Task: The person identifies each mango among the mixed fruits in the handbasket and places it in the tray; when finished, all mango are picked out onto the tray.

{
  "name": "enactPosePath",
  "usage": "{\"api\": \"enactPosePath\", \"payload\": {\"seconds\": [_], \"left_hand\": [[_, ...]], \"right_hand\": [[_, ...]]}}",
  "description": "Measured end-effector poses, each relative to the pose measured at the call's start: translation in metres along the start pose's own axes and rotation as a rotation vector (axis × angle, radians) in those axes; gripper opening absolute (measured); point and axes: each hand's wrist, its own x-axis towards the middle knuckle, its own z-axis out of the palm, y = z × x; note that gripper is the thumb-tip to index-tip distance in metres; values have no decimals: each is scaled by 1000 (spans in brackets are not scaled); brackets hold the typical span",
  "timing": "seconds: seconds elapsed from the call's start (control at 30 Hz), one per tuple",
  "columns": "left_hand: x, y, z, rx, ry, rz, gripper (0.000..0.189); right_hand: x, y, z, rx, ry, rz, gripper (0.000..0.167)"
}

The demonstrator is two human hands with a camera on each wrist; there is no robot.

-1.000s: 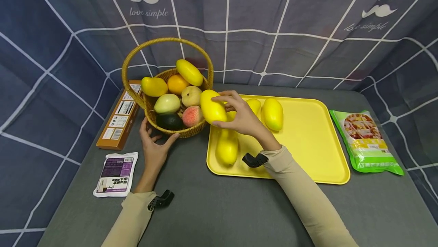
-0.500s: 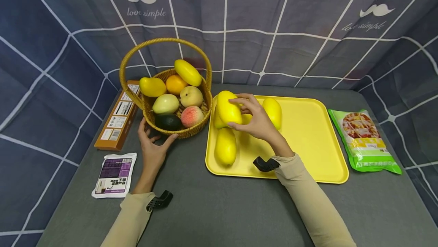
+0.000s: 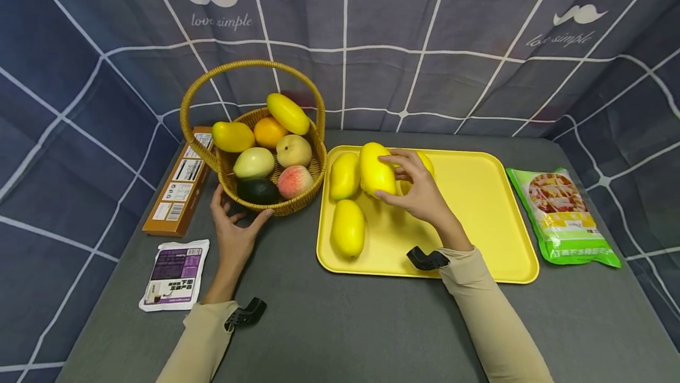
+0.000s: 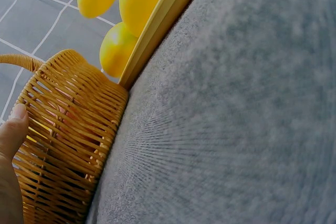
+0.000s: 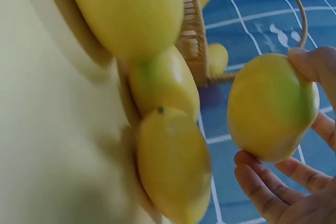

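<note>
My right hand (image 3: 419, 191) pinches a yellow mango (image 3: 377, 169) between thumb and fingertips, over the left part of the yellow tray (image 3: 478, 223). In the right wrist view this mango (image 5: 270, 108) shows a greenish patch. Two more mangoes lie at the tray's left end, one behind (image 3: 344, 176) and one nearer (image 3: 347, 228). Another mango (image 3: 427, 163) is partly hidden behind the right hand. My left hand (image 3: 234, 235) touches the near side of the wicker basket (image 3: 289, 207), fingers spread; its thumb (image 4: 14, 129) lies along the woven wall in the left wrist view.
Inside the basket are a peach (image 3: 294, 182), an avocado (image 3: 258, 191), an orange (image 3: 269, 131) and several other fruits. Its tall handle (image 3: 249, 64) arches above. A brown box (image 3: 177, 191) and a white-purple pouch (image 3: 175, 275) lie left; a green food bag (image 3: 564, 218) lies right.
My right hand has carried the mango rightward, from beside the basket's rim to over the tray. The left hand stays at the basket. The whole view has shifted slightly.
</note>
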Motion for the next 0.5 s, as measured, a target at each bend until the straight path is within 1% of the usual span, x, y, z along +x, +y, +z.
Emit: {"api": "enactPosePath", "payload": {"seconds": [0.13,0.33,0.5], "left_hand": [[1,-1,0,-11,-8,3,98],[3,-3,0,-26,-8,8,97],[1,-4,-1,-13,-12,-2,98]], "right_hand": [[1,2,-16,-26,45,29,66],[-4,-11,-47,-58,114,111,61],[-15,0,-71,-78,170,175,62]]}}
